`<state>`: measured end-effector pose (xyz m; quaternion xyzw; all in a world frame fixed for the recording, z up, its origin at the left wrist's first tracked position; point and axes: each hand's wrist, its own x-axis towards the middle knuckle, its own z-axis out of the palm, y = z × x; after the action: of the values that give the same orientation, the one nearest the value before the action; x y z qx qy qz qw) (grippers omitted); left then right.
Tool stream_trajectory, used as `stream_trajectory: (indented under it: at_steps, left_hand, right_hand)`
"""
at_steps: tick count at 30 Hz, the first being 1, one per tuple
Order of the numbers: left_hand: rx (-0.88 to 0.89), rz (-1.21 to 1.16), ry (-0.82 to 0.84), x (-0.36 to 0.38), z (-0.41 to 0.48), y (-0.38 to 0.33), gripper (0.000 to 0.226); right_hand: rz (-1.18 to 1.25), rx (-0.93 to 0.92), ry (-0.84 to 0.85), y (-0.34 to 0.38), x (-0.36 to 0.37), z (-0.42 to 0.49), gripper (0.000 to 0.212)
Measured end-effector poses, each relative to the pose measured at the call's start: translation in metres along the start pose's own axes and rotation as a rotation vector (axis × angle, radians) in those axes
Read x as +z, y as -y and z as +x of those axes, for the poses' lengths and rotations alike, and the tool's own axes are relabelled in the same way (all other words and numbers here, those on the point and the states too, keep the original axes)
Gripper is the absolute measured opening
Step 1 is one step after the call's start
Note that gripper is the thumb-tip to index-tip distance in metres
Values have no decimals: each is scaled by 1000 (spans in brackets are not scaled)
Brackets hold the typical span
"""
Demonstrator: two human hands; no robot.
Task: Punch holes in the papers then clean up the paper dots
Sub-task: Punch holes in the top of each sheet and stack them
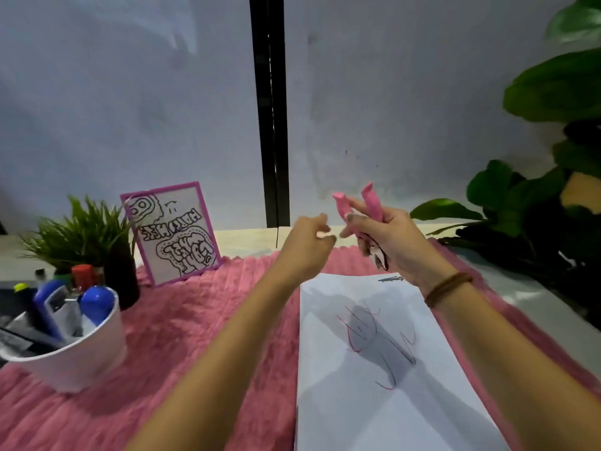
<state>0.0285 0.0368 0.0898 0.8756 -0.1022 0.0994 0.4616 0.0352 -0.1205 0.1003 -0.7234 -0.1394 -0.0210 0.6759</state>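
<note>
A pink-handled hole punch is raised above the table, its two handles pointing up and its metal head hanging below. My right hand grips it around the middle. My left hand hovers just left of the punch with fingers loosely curled, and I cannot tell whether it holds anything. White papers with red and dark scribbles lie on the pink fuzzy mat beneath my right arm. No paper dots show clearly.
A white cup holding markers and tools stands at the left. Behind it are a small potted grass plant and a pink-framed drawing. Large green leaves crowd the right side. A wall stands behind the table.
</note>
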Motion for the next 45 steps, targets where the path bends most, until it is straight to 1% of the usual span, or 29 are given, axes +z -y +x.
stream_trajectory:
  at_steps: [2, 3, 4, 5, 6, 7, 9, 10, 11, 13, 16, 18, 20, 22, 24, 26, 28, 30, 32, 34, 36, 37, 39, 41, 43, 44, 45]
  left_hand:
    - [-213, 94, -75, 8, 6, 28, 13]
    - [-299, 118, -98, 14, 5, 44, 11]
    - [-366, 133, -91, 21, 2, 58, 17]
    - [-408, 145, -71, 29, -3, 70, 23]
    - [-428, 141, -48, 37, -9, 76, 27]
    - [-432, 125, -44, 44, -12, 82, 34]
    - [-439, 99, -82, 54, -16, 91, 48]
    - [-448, 82, -114, 58, -17, 94, 49]
    - [-449, 65, -140, 61, -18, 96, 43]
    - [-403, 52, -196, 67, -22, 97, 32]
    - [-315, 116, -240, 73, -24, 99, 23]
    - [-270, 157, -260, 76, -23, 100, 19]
    - [-230, 148, -304, 73, -23, 98, 8]
    - [-211, 109, -343, 69, -22, 98, 15]
    - [-158, 118, -316, 65, -20, 102, 18]
    - [-94, 204, -243, 61, -19, 103, 13]
    - [-65, 312, -187, 59, -17, 105, 8]
    - [-22, 443, -167, 60, -18, 106, 8]
    - [33, 518, -194, 60, -18, 103, 12]
    - [71, 514, -255, 61, -17, 104, 15]
    - [87, 423, -306, 62, -16, 102, 18]
    - [56, 296, -318, 63, -16, 100, 20]
    - [-82, -43, -312, 63, -15, 93, 28]
    - [-247, -286, -306, 60, -11, 91, 41]
    - [-403, -432, -260, 56, -6, 91, 55]
    - [-429, -459, -252, 55, -5, 92, 57]
    - [-416, -450, -270, 54, -4, 93, 54]
  right_hand:
    - [-122, -6, -41, -9, 3, 14, 15]
    - [-140, 9, -34, -15, 8, 21, 14]
    - [-139, 20, -21, -21, 14, 27, 22]
    - [-158, 13, -22, -31, 20, 34, 35]
    - [-204, -9, -43, -44, 26, 42, 45]
    - [-262, -43, -68, -58, 33, 47, 51]
    - [-322, -136, -123, -89, 42, 50, 55]
    - [-360, -198, -157, -104, 44, 50, 55]
    - [-419, -269, -203, -115, 47, 47, 56]
    - [-530, -393, -283, -124, 52, 41, 64]
    - [-516, -508, -321, -128, 52, 44, 68]
    - [-490, -517, -338, -131, 50, 48, 71]
    - [-414, -507, -365, -133, 47, 48, 73]
    - [-345, -481, -387, -131, 44, 46, 70]
    - [-308, -453, -388, -128, 43, 44, 68]
    - [-306, -440, -387, -126, 44, 42, 66]
    - [-304, -452, -376, -127, 45, 42, 65]
    - [-323, -470, -367, -128, 46, 42, 65]
    - [-351, -476, -352, -129, 46, 43, 67]
    - [-349, -474, -336, -128, 46, 42, 68]
    - [-316, -475, -324, -126, 46, 41, 68]
    - [-304, -478, -322, -125, 47, 41, 69]
    - [-304, -481, -318, -125, 47, 41, 67]
    - [-343, -480, -337, -126, 46, 42, 65]
    - [-393, -479, -364, -125, 43, 43, 68]
    - [-419, -483, -363, -123, 43, 42, 69]
    - [-447, -483, -351, -120, 43, 42, 68]
